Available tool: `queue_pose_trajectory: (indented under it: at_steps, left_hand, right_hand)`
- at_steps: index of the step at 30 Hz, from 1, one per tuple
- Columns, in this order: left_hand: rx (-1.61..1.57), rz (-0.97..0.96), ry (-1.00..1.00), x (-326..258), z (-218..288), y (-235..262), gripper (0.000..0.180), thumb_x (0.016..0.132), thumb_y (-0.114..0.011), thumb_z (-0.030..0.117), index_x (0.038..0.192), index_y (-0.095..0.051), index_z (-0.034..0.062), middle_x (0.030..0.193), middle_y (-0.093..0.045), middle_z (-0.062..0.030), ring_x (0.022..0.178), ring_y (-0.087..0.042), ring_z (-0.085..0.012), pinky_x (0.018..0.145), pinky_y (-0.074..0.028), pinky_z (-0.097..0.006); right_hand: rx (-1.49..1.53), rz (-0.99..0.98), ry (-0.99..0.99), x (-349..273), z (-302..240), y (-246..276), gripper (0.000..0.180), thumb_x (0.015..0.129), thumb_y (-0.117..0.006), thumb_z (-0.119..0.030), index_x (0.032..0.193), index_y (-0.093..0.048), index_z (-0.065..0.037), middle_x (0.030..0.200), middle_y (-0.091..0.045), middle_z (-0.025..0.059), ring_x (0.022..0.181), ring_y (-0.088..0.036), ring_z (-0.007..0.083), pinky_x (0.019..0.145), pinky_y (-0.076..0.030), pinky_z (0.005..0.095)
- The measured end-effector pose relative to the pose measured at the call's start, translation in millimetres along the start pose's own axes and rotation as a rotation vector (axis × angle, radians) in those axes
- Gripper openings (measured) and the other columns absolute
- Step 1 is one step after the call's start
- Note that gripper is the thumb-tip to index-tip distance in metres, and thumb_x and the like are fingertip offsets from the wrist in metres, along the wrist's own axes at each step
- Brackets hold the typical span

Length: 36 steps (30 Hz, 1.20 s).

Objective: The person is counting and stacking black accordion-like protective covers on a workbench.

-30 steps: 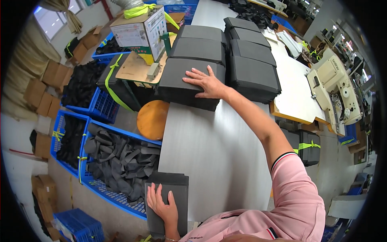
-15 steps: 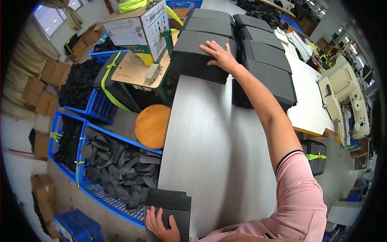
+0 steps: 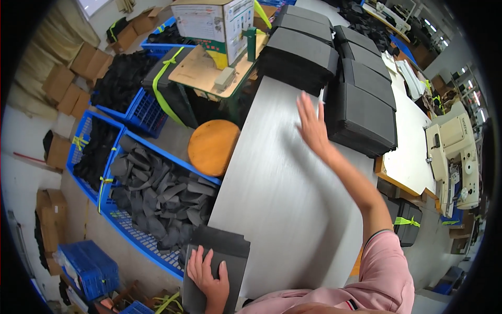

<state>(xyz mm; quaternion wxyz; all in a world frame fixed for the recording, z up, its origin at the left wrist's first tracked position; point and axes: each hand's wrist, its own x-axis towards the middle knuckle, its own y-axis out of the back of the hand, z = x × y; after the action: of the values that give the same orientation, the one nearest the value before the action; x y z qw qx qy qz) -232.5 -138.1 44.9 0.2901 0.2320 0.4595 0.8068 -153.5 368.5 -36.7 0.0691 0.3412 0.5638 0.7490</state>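
Note:
My left hand (image 3: 209,277) lies with its fingers spread on top of dark grey flat sheets (image 3: 222,240) at the near left corner of the metal-topped table (image 3: 272,193). Over the far part of that table hovers my right hand (image 3: 312,124), fingers stretched out, holding nothing. Just beyond its fingertips stands a stack of dark grey sheets (image 3: 298,57), in a row running away from me. A second row of such stacks (image 3: 363,120) is to the right of this hand. How many sheets lie under my left palm is hidden.
A blue basket (image 3: 151,264) full of dark cut pieces (image 3: 157,193) stands left of the table, with a round wooden stool (image 3: 213,147) behind it. A carton (image 3: 214,26) sits on a small wooden-topped stand (image 3: 193,73). Right are a white worktable (image 3: 405,141) and a sewing machine (image 3: 452,141).
My right hand has come off the top of the left-hand stack and drawn back toward me over the tabletop. My left hand still rests on the sheets. The whole view has shifted somewhat.

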Motion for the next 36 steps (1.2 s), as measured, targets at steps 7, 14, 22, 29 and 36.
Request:
queue_pose_trajectory:
  at_steps: [7,14,22,29,36]
  left_hand:
    - [-0.068,0.031,-0.063,-0.9,-10.6,-7.9,0.045,0.089,-0.073,0.017,0.133,-0.064,0.0093,0.15,-0.054,-0.012,0.142,-0.043,-0.0366,0.117,-0.029,-0.051]
    - [-0.285,0.178,-0.123,-5.1,-23.6,14.2,0.045,0.095,-0.07,0.019,0.136,-0.061,0.005,0.15,-0.052,-0.0165,0.146,-0.041,-0.0368,0.122,-0.022,-0.052]
    - [-0.108,-0.084,0.029,-38.9,-92.9,27.7,0.08,0.096,-0.065,0.052,0.155,-0.038,0.0057,0.154,-0.047,-0.0233,0.144,-0.042,-0.0392,0.116,-0.034,-0.05]
    - [-0.164,-0.268,0.085,-15.1,-83.4,45.1,0.088,0.09,-0.07,0.058,0.152,-0.042,0.0017,0.142,-0.057,-0.0268,0.127,-0.059,-0.043,0.106,-0.046,-0.047]
    - [-0.694,-0.364,0.178,-5.6,-129.6,39.0,0.076,0.101,-0.06,0.051,0.151,-0.043,-0.0049,0.145,-0.057,-0.0188,0.125,-0.06,-0.031,0.108,-0.045,-0.039]
  right_hand:
    - [0.444,-0.324,-0.124,-240.3,-154.1,102.8,0.075,0.088,-0.077,-0.016,0.15,-0.039,0.002,0.155,-0.042,0.0192,0.137,-0.05,0.0333,0.116,-0.036,0.0526]
    - [1.787,-1.001,-1.116,-338.4,-248.3,160.5,0.05,0.1,-0.065,-0.022,0.141,-0.049,0.002,0.118,-0.068,0.0093,0.108,-0.066,0.017,0.088,-0.053,0.0317]
    - [1.966,-1.011,-1.059,-315.6,-340.9,148.8,0.042,0.094,-0.06,-0.012,0.134,-0.052,-0.001,0.112,-0.066,0.0069,0.098,-0.063,0.015,0.081,-0.051,0.029]
    - [2.178,-0.961,-1.301,-319.1,-358.3,104.7,0.01,0.081,-0.066,-0.008,0.09,-0.063,-0.011,0.085,-0.063,-0.0004,0.074,-0.061,0.0138,0.058,-0.045,0.029]
    - [2.046,-0.739,-1.219,-305.4,-359.7,152.2,0.027,0.074,-0.078,-0.018,0.096,-0.062,-0.018,0.086,-0.06,-0.0006,0.076,-0.054,0.0114,0.066,-0.041,0.0294]
